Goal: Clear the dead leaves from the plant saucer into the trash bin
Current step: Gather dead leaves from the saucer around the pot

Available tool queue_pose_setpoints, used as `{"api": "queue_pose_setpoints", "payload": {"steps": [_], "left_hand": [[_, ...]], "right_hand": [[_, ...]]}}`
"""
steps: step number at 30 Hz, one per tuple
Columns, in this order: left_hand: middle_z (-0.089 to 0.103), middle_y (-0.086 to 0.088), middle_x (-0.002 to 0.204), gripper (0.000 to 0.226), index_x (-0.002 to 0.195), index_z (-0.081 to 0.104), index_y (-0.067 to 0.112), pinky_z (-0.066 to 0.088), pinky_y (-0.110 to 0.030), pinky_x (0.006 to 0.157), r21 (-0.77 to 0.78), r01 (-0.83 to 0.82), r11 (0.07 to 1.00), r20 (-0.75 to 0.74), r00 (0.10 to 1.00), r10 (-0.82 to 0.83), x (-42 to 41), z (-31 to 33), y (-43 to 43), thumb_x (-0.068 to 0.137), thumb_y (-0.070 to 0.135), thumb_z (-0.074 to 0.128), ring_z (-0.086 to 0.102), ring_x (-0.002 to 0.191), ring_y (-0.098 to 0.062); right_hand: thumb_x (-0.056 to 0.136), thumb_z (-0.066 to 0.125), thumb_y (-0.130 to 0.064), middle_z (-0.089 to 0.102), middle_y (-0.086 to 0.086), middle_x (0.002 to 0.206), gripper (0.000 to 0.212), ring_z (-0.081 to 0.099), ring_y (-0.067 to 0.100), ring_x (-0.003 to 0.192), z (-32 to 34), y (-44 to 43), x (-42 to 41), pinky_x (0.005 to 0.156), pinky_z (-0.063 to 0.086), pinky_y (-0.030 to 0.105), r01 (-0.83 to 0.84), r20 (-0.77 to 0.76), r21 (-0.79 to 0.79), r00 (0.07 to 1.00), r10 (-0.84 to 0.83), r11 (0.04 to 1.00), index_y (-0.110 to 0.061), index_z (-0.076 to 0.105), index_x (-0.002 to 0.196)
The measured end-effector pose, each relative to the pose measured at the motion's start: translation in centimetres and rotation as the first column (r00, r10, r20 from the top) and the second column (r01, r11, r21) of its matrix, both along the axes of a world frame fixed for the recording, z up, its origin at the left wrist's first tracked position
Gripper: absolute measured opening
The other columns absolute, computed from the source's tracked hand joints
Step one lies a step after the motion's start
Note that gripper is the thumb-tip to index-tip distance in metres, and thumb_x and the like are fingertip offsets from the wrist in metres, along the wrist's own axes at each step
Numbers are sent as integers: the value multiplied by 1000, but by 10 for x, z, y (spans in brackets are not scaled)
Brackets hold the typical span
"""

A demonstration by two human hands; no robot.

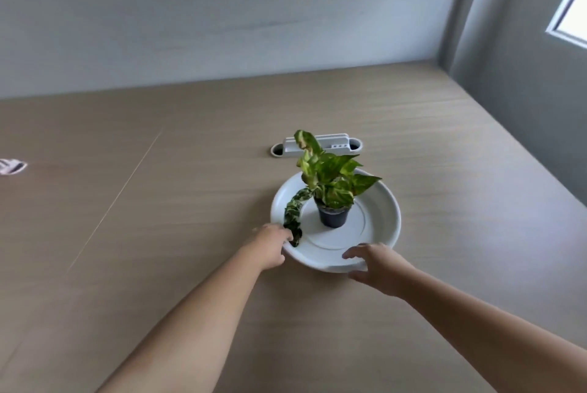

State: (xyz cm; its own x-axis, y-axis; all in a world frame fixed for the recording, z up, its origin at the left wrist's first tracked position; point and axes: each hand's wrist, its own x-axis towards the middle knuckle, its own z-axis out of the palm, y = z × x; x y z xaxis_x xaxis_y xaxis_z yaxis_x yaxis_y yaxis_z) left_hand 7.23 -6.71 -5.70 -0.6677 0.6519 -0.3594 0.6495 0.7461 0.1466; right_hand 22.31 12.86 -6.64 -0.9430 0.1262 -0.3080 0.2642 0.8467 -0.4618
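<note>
White saucer [378,202]: shallow plastic dish on the wooden table [158,202], rim nearest the person, both hands at it.
Leaf strand [293,218]: mottled dark leaves lying in the saucer's left part, long axis running from the pot toward the near-left rim.
Left hand [270,243]: nearer one; fingers at the strand's near end, seemingly pinching it, though contact is blurred.
Right hand [371,265]: spread loosely over the near-right rim, steadying, not clenched.
Potted plant [332,189]: upright at centre, just right of the strand; likely snag.
Trash bin: out of view.
Desk cable port [316,146]: behind, well apart.
</note>
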Motion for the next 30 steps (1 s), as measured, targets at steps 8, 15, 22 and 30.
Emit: {"api": "queue_pose_setpoints", "payload": {"steps": [8, 15, 22, 30], "left_hand": [[65, 6, 116, 30, 112, 66, 29, 31, -34, 108, -43, 94, 995, -47, 994, -96, -12, -16, 10, 83, 24, 60, 56, 112, -18], [61, 4, 112, 34, 107, 65, 29, 40, -31, 89, 74, 146, 987, 6, 989, -147, 10, -31, 28, 73, 33, 70, 54, 109, -17], [69, 4, 107, 32, 102, 70, 26, 38, -31, 100, 7, 25, 1000, -12, 1000, -25, -26, -19, 2, 71, 24, 73, 60, 104, -18], [69, 5, 100, 23, 97, 71, 29, 42, -28, 83, 176, 39, 984, 13, 999, -42, 16, -40, 20, 75, 28, 69, 60, 97, -17]], "right_hand": [[84, 62, -19, 66, -2, 113, 30, 58, 18, 107, -15, 12, -16, 91, 47, 31, -130, 103, 31, 987, 127, 991, -24, 63, 114], [82, 53, -12, 60, -6, 129, 46, 49, 18, 123, -10, 44, -18, 110, 32, 33, -216, 79, 430, 976, 201, 877, -28, 56, 125], [88, 54, -12, 64, 1, 114, 30, 61, 21, 105, -13, 5, -17, 85, 50, 32, -288, 45, 191, 958, 284, 938, -20, 59, 116], [87, 40, -7, 64, 0, 116, 37, 56, 22, 112, -7, 47, -26, 101, 41, 34, -222, 49, 535, 972, 232, 816, -20, 62, 114]]}}
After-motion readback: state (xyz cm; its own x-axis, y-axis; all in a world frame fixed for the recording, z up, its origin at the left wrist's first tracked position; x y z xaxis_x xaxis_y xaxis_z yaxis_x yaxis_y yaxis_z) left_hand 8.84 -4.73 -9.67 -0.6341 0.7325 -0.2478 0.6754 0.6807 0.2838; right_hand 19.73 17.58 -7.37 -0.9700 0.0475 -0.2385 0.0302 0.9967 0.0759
